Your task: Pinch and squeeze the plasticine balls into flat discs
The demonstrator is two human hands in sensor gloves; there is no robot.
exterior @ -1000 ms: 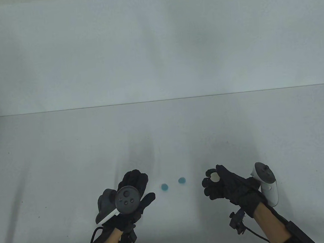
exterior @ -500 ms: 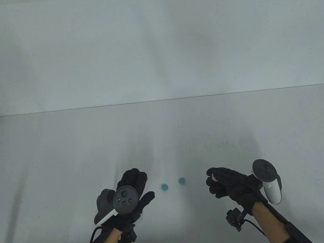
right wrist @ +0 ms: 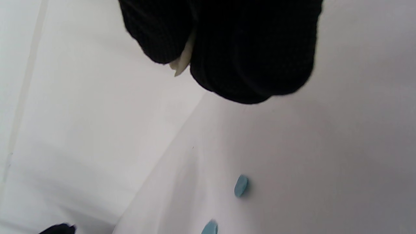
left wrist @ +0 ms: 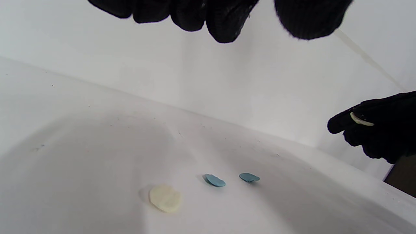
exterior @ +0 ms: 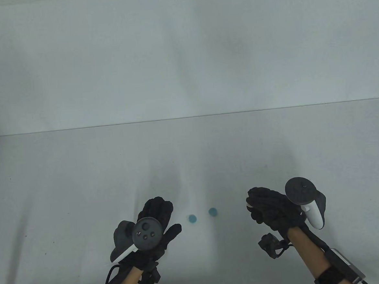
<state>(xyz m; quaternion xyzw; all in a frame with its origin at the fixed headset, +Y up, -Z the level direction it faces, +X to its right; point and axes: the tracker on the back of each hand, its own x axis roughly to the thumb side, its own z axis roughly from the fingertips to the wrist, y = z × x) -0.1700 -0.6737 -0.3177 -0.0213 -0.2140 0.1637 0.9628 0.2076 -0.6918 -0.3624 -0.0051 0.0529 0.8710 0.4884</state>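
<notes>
Right hand (exterior: pixel 268 207) is up off the bench (exterior: pixel 81 175), fingers (right wrist: pixel 250 48) curled tight and pinching a cream disc (left wrist: pixel 360 120) edge-on between thumb and forefinger, only a thin pale rim peeking out. That piece already looks thin, so I'd say this is the finishing squeeze or the carry to set it down. Left hand (exterior: pixel 156 225) hovers low over the bench, fingers (left wrist: pixel 224 19) loose and fairly straight, holding nothing. Beneath it in the left wrist view lies a second cream disc (left wrist: pixel 165 198), already flattened; the table view hides it under the hand. Just beyond, between the two hands, sit two blue discs (exterior: pixel 192 218) (exterior: pixel 213 211) side by side, near each other but apart, both pressed flat. No round balls show anywhere. To finish well, I'd keep the pressure even across the pads rather than the tips so the rim doesn't crack or thin out on one side, turn the piece between squeezes, then lay it flat in the open space beside the blues, well apart so it won't stick to a neighbour.
</notes>
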